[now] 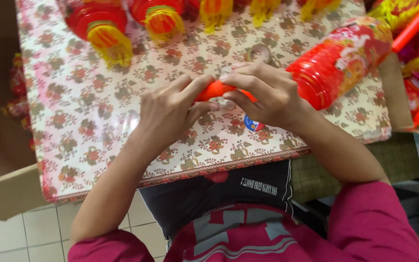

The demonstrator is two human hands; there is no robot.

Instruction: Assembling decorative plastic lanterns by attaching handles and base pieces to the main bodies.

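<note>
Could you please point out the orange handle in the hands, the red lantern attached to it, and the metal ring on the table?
orange handle [213,90], head view, bare stretch between the hands.
red lantern [338,60], head view, middle of its ribbed body.
metal ring [259,52], head view, its rim.

Two bare hands, the left hand [168,109] and the right hand [267,92], meet over one floral-patterned table covering [88,97]. Between them lies one orange plastic stick [214,90]. One large red ribbed plastic lantern with gold print [340,60] lies on its side. Along the far edge, two red lanterns with yellow tassels [105,26] show whole; three further yellow tassels [263,9] are cut off by the frame. One metal ring [259,52] lies flat. One cardboard box [394,92] stands at right.
</note>
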